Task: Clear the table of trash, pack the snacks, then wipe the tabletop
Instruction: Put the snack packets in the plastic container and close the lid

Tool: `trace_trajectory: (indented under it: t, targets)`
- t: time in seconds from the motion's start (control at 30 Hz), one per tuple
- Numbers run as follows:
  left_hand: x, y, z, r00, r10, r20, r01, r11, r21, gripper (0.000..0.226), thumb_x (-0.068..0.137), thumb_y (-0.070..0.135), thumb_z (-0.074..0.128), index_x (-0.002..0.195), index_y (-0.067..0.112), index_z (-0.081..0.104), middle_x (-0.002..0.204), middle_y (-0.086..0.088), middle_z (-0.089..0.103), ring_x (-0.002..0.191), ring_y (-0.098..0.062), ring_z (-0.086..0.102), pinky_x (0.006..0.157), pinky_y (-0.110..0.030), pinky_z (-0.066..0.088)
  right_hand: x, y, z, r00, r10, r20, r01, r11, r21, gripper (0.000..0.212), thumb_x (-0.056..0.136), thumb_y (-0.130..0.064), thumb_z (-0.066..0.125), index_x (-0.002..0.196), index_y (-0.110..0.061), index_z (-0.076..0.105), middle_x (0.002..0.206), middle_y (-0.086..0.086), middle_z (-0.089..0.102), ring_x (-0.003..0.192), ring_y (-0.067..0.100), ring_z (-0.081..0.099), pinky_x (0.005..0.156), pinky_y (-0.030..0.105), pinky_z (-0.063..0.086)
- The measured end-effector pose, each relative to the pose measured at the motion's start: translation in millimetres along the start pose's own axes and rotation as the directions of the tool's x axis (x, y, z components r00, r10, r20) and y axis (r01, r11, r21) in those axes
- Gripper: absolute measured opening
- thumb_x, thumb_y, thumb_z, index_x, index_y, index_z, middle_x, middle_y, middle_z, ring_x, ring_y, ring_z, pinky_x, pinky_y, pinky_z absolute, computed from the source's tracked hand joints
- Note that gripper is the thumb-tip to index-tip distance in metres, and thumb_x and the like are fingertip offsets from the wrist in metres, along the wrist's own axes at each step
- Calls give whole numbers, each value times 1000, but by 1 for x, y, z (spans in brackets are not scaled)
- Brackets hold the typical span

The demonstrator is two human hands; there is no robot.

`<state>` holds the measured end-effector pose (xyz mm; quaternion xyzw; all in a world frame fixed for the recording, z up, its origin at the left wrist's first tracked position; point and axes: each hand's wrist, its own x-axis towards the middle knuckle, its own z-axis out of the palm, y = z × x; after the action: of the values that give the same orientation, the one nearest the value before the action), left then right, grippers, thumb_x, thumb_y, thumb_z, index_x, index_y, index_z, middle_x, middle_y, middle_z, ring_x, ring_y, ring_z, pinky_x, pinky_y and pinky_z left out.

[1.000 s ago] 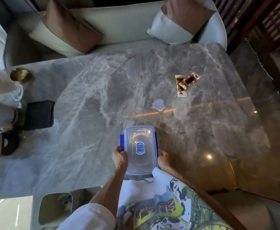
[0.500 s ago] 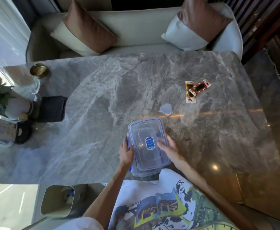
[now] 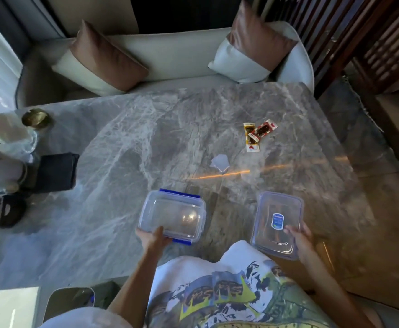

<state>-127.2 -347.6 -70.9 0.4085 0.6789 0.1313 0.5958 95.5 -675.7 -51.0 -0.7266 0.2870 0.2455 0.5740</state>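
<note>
Two clear box halves lie separated at the near edge of the table point(image 3: 146, 138). We see the left hand point(image 3: 154, 240) gripping the near rim of the blue-clipped half point(image 3: 172, 215), and the right hand point(image 3: 300, 240) holding the labelled half point(image 3: 276, 223) by its near right side, the two well apart. Bare marble lies between them and the white scrap point(image 3: 220, 162) and snack packets point(image 3: 257, 134) beyond. A dark cloth point(image 3: 56, 171) lies by the left edge.
</note>
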Motion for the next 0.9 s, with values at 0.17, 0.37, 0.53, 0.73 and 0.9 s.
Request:
trace_trajectory:
  t: [0.17,0.37,0.53,0.73,0.9]
  targets:
    - [-10,-3,-8,998,-68,4,68,985,-159,51,91,-1,53,131,11,25,109,-17,44,80,-34,56,38,-28,55,-14,18,48,997,-76,35,81,974,-212,50,93,-3,61,140,1,46,84,8,58,52,-2,55,48,8,43]
    - [-16,-8,-11,996,-74,53,83,975,-206,43,92,-3,50,126,13,27,109,-19,44,66,-27,57,42,-28,57,-57,39,134,921,-244,304,366,811,-457,30,90,-5,63,118,7,64,84,21,67,75,21,54,69,39,47]
    - [-9,-3,-33,982,-116,149,141,975,-174,50,93,-1,55,130,20,29,106,-21,52,59,-25,62,44,-27,58,-57,42,144,930,-254,264,366,639,-677,51,95,-26,59,141,-8,48,108,20,60,104,30,59,86,37,47]
    - [-8,0,-51,955,-135,265,132,991,27,34,95,9,57,120,7,34,78,-19,55,48,-18,58,48,-29,57,-74,64,133,852,-166,496,522,217,-825,83,91,-42,62,156,-26,13,165,11,-6,152,31,4,122,42,18]
    - [-19,-5,-39,921,-264,288,278,961,-8,43,93,9,60,125,-7,37,101,-31,58,61,-26,63,50,-29,60,-76,65,136,870,-171,463,491,198,-848,88,89,-46,63,156,-29,10,165,9,-10,151,35,7,120,45,20]
